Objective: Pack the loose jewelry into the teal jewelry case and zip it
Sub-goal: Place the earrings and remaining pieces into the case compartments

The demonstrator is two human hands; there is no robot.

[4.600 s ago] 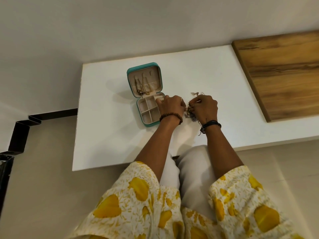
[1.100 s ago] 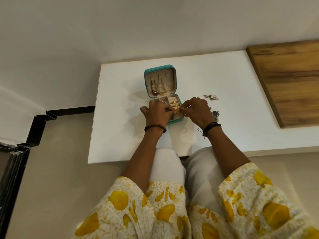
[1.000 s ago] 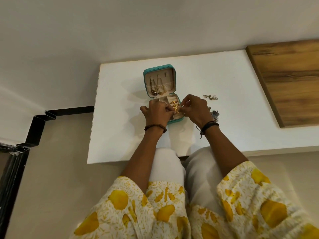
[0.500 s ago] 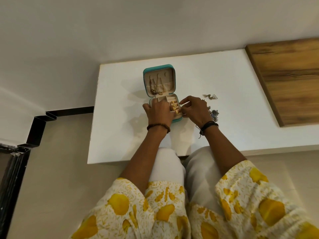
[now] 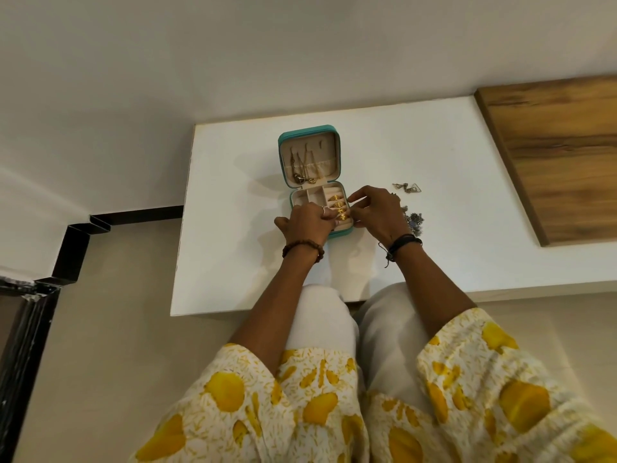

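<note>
The teal jewelry case [image 5: 338, 147] lies open on the white table [image 5: 233, 262], with chains hanging inside its lid. Three gold rings [image 5: 336, 204] sit in the ring rolls on the base's right side. My left hand [image 5: 307, 225] covers the base's near left part, and its curled fingertips pinch the nearest ring. My right hand [image 5: 377, 212] comes in from the case's right wall; its curled fingertips meet that same ring, with the index finger raised. Loose earrings [image 5: 405, 187] and a dark beaded piece [image 5: 414, 222] lie to the right.
A wooden board [image 5: 561, 155] lies on the table's right part. The wall runs behind the table, and its near edge is above my knees. A black frame [image 5: 76, 242] stands on the floor at the left.
Both hands came from the loose pile to the case's ring rolls. In the last second my left hand slid a little right over the base and my right index finger lifted.
</note>
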